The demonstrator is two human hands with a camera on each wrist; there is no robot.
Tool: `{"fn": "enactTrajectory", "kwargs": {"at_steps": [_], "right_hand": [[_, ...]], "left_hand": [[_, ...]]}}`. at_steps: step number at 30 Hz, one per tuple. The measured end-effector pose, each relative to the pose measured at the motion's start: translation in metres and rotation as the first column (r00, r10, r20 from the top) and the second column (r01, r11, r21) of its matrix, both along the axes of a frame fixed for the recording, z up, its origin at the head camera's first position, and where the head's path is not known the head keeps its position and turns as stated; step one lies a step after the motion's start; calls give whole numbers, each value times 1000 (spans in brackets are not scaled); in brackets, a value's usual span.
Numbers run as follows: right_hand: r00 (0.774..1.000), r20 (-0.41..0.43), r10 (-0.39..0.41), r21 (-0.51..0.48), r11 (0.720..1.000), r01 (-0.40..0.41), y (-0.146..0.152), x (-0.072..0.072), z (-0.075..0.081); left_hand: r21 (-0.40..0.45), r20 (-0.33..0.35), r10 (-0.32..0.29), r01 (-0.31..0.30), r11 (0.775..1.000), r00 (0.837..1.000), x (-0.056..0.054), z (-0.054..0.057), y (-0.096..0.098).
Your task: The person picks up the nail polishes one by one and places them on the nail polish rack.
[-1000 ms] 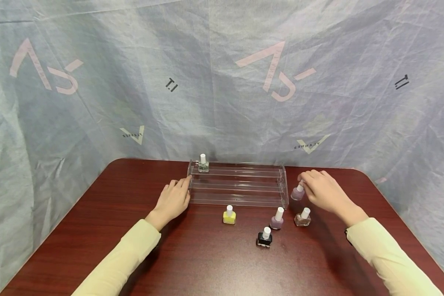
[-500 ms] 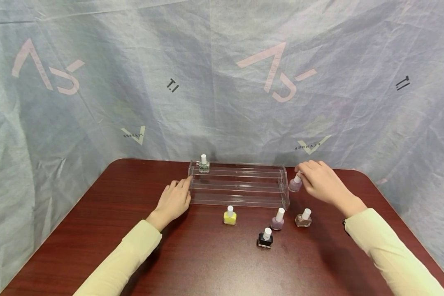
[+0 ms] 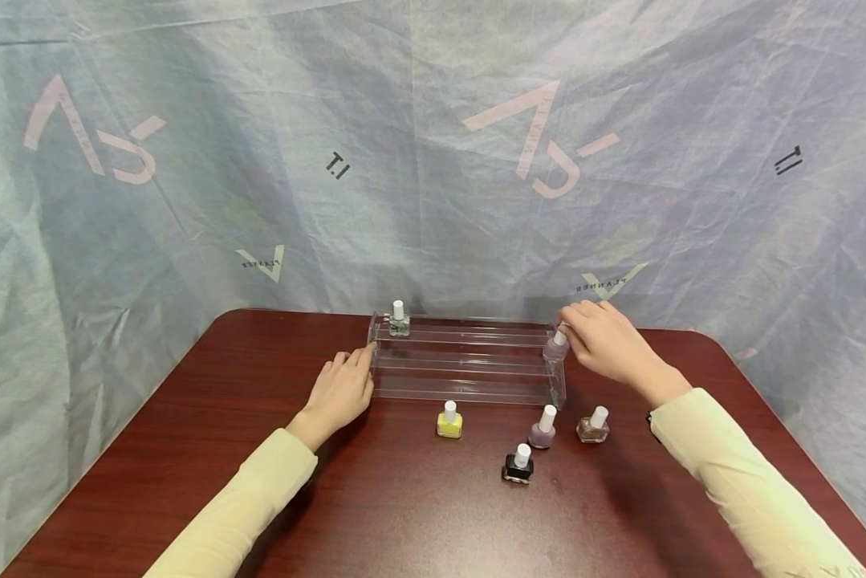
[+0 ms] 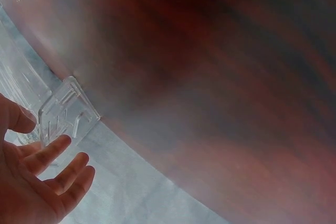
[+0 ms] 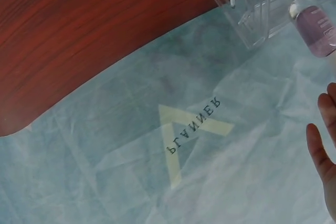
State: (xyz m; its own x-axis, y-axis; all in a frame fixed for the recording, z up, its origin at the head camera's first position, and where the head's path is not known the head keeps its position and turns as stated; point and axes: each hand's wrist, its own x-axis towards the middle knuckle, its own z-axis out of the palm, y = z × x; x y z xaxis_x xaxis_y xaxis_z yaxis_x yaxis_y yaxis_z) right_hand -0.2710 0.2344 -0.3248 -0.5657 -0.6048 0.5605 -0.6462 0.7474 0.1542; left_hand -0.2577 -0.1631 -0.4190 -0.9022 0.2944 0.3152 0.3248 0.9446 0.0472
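Observation:
My right hand (image 3: 606,341) pinches the white cap of a mauve nail polish bottle (image 3: 556,348) over the right end of a clear stepped display rack (image 3: 469,389). In the right wrist view, that same bottle (image 5: 315,27) appears tilted beside the rack's side panel. At the rack's left end rests my left hand (image 3: 337,389), its fingertips against the side. The left wrist view has its fingers (image 4: 76,174) loosely extended by the clear end panel (image 4: 68,111). On the rack's back tier, at the left, stands a clear glittery nail polish bottle (image 3: 399,323).
In front of the rack stand a yellow nail polish bottle (image 3: 449,422), a second mauve bottle (image 3: 543,429), a black bottle (image 3: 518,466) and a brown glittery bottle (image 3: 594,426). A grey cloth (image 3: 418,201) hangs behind the dark red table (image 3: 404,506).
My right hand has carried the mauve nail polish bottle leftward and back, from beside the rack to over its right end. The left hand stays at the rack's left side.

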Motion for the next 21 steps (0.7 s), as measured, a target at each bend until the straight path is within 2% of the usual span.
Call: {"fn": "enactTrajectory", "kwargs": {"at_steps": [6, 21], "right_hand": [[1000, 23, 11, 8, 1000, -11, -10, -7, 1], [999, 42, 29, 10, 1000, -29, -34, -23, 2]], "left_hand": [[3, 14, 5, -5, 1000, 1000, 0, 0, 1], [0, -1, -1, 1, 1000, 1000, 1, 0, 1]]}}
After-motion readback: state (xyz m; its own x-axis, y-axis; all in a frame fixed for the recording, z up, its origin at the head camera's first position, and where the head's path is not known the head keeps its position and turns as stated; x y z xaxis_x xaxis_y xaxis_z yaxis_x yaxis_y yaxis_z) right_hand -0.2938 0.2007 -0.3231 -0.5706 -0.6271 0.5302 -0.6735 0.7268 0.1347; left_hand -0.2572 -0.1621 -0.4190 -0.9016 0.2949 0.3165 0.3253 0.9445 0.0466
